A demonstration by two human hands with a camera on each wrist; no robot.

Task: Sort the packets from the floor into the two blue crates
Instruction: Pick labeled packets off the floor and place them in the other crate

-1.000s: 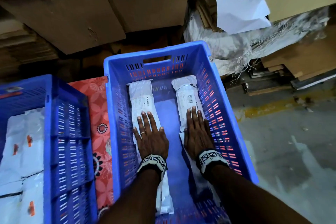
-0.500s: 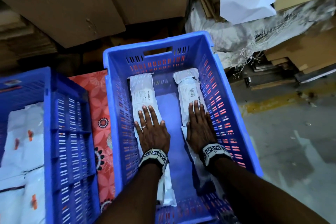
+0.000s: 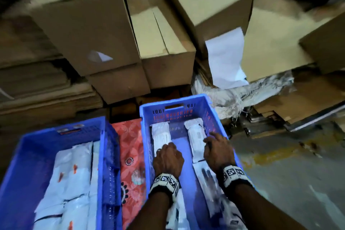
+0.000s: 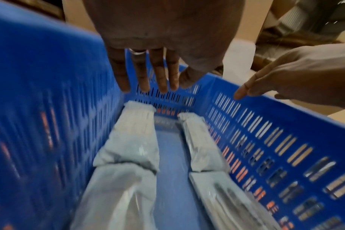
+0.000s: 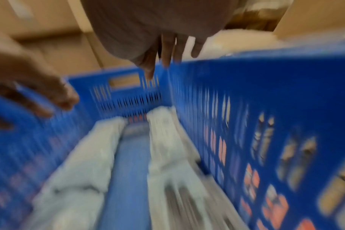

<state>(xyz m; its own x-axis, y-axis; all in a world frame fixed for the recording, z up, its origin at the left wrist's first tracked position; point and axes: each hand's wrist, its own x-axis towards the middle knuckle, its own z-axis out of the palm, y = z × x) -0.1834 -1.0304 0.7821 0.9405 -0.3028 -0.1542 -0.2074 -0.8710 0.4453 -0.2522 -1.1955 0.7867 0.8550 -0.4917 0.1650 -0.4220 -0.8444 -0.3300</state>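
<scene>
I see white packets (image 3: 161, 136) lying in two rows inside the right blue crate (image 3: 220, 129). My left hand (image 3: 168, 158) and right hand (image 3: 217, 152) hover above them, fingers loose, holding nothing. The packets look soft, light and slippery, so I would pinch each one's middle.

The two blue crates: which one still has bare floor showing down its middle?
The right crate, where both hands are. Its packets lie in two rows along the side walls, leaving a blue strip between. The left crate is covered across with white packets.
</scene>
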